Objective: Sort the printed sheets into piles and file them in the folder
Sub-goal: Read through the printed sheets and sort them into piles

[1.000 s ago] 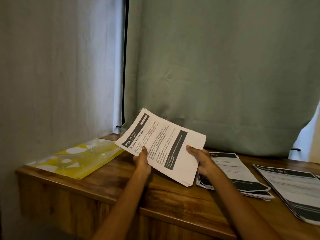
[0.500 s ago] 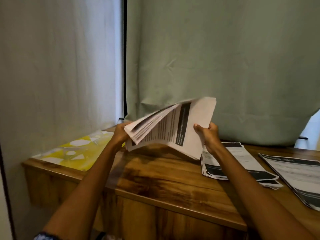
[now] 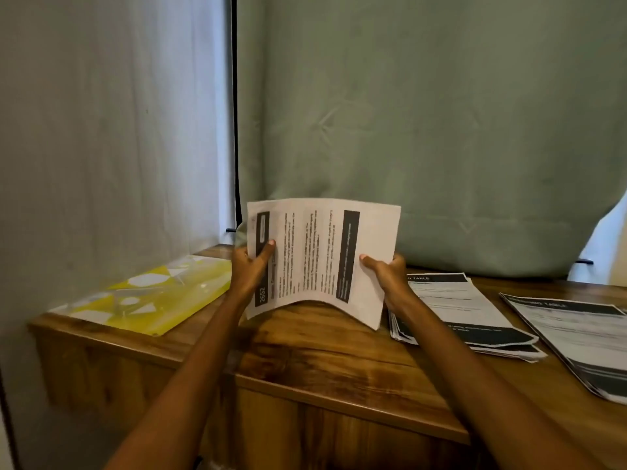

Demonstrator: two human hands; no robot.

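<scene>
Sorting looks mostly done, filing not started yet

You've got two piles (image 3: 454, 310) already down on the desk (image 3: 325, 361) right of the folder (image 3: 152, 293), which lies shut at the desk's left end. Your left hand (image 3: 249, 269) and right hand (image 3: 386, 276) each pinch a side of the held stack (image 3: 322, 256), thumbs on front, standing it upright between folder and piles.

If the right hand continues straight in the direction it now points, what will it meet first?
The right hand points forward and up-left, gripping the held sheets. Carrying them onward, it would probably meet the green curtain first; how far behind that hangs is unclear.
</scene>
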